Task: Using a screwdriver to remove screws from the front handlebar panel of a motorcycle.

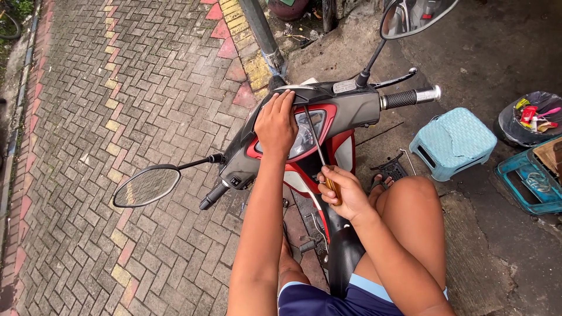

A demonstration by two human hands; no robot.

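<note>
I sit on a scooter [345,105] with a dark grey and red handlebar cover. My left hand [276,124] lies flat on the instrument panel [310,126], fingers spread over its top edge. My right hand [345,192] grips the amber handle of a long screwdriver [317,144]. The thin shaft runs up and left across the panel, and its tip sits near the cover's upper edge by my left fingers.
Mirrors [146,186] stick out left and upper right [413,16]. A light blue plastic stool [453,143] stands right of the scooter, with a black tub of tools [530,120] and a teal crate [530,178] beyond. Brick paving spreads left; a pole [263,35] rises ahead.
</note>
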